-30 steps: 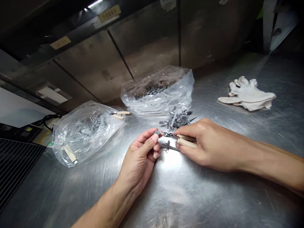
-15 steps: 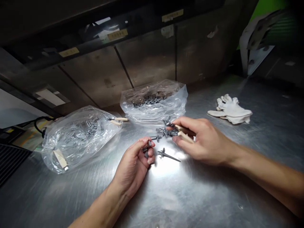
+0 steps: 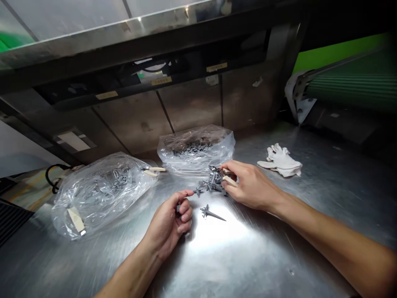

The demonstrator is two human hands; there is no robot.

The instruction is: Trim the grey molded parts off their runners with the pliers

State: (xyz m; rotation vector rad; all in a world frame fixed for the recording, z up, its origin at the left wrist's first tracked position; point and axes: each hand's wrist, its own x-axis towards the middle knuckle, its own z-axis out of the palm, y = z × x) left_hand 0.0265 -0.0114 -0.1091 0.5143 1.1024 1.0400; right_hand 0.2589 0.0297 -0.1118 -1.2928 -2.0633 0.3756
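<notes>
Right hand (image 3: 249, 185) and pliers (image 3: 230, 181) moved to pile (image 3: 214, 183); metal table (image 3: 248, 256).

Bag (image 3: 198, 159) behind parts pile (image 3: 214, 182)

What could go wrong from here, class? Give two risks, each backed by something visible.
The left hand curls loosely around a small gray part, which might slip out. The pliers in the right hand are right at the tangled gray pile, so they could snag or scatter pieces.
</notes>
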